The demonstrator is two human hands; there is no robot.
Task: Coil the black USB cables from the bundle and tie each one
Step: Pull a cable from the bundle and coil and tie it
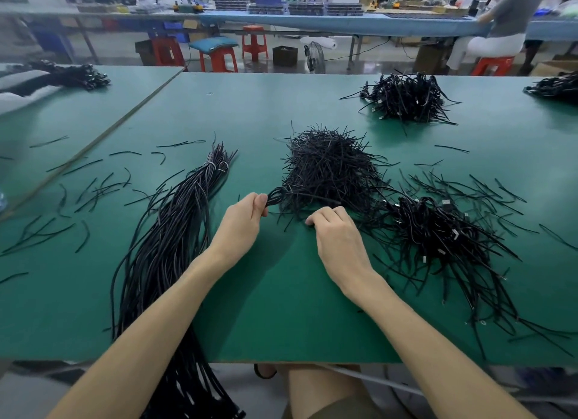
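Note:
My left hand (242, 220) grips a small coiled black USB cable (276, 196), whose loops stick out past the thumb. My right hand (336, 231) rests knuckles-up at the near edge of a heap of short black twist ties (328, 168), fingers curled down onto the mat; what the fingertips hold is hidden. A long bundle of uncoiled black cables (175, 240) lies to the left, bound near its far end with a pale tie and hanging over the table's front edge.
Coiled, tied cables lie heaped at the right (438, 234), with another heap farther back (406, 98). Loose ties are scattered over the green mat (281, 309). Red stools and a seated person (503, 21) are beyond the table.

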